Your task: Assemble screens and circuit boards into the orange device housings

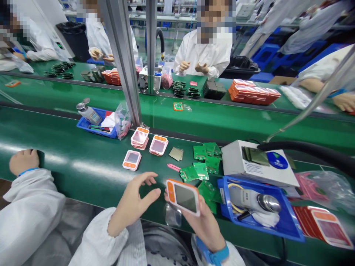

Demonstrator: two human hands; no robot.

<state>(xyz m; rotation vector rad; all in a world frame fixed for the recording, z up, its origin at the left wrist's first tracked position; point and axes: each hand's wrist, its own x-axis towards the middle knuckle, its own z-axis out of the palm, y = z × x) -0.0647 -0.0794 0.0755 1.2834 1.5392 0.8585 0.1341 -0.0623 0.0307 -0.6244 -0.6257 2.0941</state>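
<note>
My right hand [206, 221] is closed around a small orange-and-white device with a grey screen [185, 197], tilted with its screen facing up. Beside it, my left hand [133, 201] is open, thumb and fingers apart, with nothing in it. Below the device a clear plastic piece [173, 215] lies near the bench edge. Beyond my hands are several similar device faces, one lying alone [132, 160] and others in a stack [139, 137]. Green circuit boards [201, 170] lie spread to the right, by pink strips [173, 167] and thin grey sheets [176, 153].
A blue tray [285, 231] with a dispenser bottle [249, 199] stands at right, before a white box [235, 159]. Red-backed panels [323, 225] lie beside it. Another blue tray [105, 133] and a metal post [124, 62] stand further back. A co-worker's hand [24, 162] rests at left.
</note>
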